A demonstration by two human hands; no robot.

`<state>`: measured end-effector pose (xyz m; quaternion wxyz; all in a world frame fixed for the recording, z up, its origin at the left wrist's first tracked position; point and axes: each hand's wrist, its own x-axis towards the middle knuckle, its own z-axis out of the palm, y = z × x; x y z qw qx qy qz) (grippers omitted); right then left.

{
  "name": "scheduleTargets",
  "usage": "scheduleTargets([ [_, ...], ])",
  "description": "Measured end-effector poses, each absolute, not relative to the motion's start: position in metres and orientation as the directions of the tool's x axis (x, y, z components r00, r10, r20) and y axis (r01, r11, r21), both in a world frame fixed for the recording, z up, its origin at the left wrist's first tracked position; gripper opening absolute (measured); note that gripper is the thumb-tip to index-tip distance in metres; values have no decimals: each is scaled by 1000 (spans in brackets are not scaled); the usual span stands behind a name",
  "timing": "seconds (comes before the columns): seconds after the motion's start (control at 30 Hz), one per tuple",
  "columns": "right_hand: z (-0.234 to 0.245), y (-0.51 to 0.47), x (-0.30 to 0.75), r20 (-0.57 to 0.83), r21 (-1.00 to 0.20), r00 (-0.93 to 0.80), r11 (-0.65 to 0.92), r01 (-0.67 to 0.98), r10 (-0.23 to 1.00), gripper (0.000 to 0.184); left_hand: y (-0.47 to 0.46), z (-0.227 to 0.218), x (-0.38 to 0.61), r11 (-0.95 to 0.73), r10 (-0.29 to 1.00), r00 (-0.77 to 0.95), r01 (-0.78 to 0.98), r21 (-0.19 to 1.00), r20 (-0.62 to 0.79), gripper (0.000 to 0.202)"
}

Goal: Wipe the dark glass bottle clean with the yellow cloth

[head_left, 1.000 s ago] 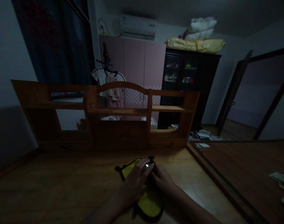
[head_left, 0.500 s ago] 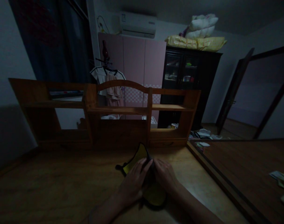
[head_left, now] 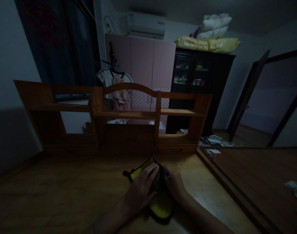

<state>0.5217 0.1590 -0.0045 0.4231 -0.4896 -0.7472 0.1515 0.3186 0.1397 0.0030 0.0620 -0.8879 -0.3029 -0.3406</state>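
A yellow cloth with dark trim [head_left: 160, 208] lies on the wooden desk [head_left: 65, 191] just in front of me. My left hand [head_left: 141, 191] rests on its left side with the fingers laid over a dark fold of the cloth. My right hand [head_left: 174, 185] holds the same fold from the right, fingers curled. A small dark object between the two hands is mostly hidden. One corner of the cloth points up toward the shelf unit.
A low wooden shelf unit [head_left: 114, 113] runs along the back of the desk. A second, darker table [head_left: 260, 175] adjoins on the right with papers [head_left: 293, 187] at its far edge. Behind stand a pink wardrobe [head_left: 141, 74] and a dark cabinet [head_left: 199, 84].
The raised flap of the cloth has come down lower than half a second ago. Both hands stay pressed together on the cloth at the same spot.
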Motion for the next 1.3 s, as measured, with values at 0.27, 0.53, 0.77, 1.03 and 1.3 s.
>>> scheduleTargets([
  [0.27,-4,160,520,465,-683,-211,500,533,860,25,139,6,318,-823,408,567,568,19,715,64],
  [0.53,6,148,513,485,-746,-194,519,418,853,25,139,3,318,-782,438,494,621,48,751,69],
  [0.77,15,143,509,441,-790,-148,461,404,885,29,146,0,318,-762,493,432,634,135,755,79],
  [1.03,13,143,508,388,-818,-133,408,407,912,37,151,-5,316,-719,627,348,603,345,697,88],
  [1.3,12,146,508,308,-922,-188,341,184,933,29,157,-4,317,-647,670,220,640,414,709,84],
])
